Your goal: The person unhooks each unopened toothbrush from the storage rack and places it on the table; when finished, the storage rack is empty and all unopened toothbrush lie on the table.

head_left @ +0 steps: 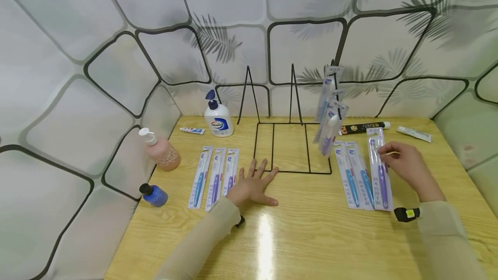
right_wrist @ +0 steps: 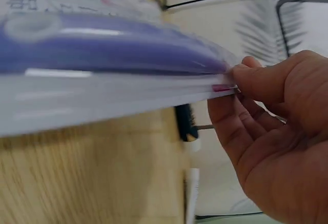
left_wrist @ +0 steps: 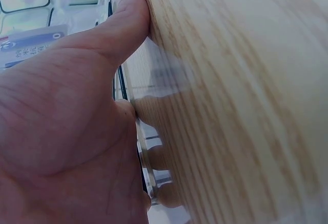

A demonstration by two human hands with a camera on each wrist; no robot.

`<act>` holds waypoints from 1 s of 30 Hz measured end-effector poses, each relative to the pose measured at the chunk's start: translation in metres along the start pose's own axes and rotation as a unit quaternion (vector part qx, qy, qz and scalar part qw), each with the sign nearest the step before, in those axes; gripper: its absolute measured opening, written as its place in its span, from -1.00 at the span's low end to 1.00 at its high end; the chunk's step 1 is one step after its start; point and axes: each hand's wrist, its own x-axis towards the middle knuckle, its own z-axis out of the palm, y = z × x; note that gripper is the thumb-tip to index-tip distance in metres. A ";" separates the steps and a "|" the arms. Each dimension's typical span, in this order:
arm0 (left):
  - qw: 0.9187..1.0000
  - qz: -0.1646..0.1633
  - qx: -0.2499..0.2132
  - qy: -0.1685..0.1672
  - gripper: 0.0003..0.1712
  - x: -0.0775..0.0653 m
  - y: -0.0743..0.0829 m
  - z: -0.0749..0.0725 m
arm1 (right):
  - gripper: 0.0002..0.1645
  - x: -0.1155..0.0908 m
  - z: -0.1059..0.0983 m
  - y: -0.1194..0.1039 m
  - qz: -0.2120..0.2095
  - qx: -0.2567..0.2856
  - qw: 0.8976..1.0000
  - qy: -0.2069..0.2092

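Note:
My right hand pinches the edge of a packaged purple toothbrush between thumb and fingers. In the right wrist view its purple handle looms close, the pack tilted up from the wood. Two packaged blue toothbrushes lie just left of it. With fingers spread, my left hand rests on the table by the front bar of a black wire rack. Several packaged toothbrushes hang from the rack's right-hand hook; its other two uprights carry nothing.
Three packaged toothbrushes lie left of my left hand. Around them stand a white pump bottle, a pink pump bottle and a blue bottle. Toothpaste tubes lie at the back: a small one, a black one and a white one.

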 end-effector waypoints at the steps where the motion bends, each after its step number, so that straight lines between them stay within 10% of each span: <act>1: 1.000 -0.001 -0.001 0.000 0.31 -0.001 -0.001 0.000 | -0.74 0.005 0.001 0.004 0.006 0.002 1.000 -0.017; 12: 1.000 0.002 -0.008 0.001 0.30 -0.001 -0.001 0.000 | -0.70 0.037 0.015 0.026 0.041 -0.008 0.993 -0.109; 30: 1.000 0.006 -0.007 -0.007 0.31 0.000 -0.002 0.000 | -0.72 0.038 0.019 0.024 0.063 -0.085 0.989 -0.106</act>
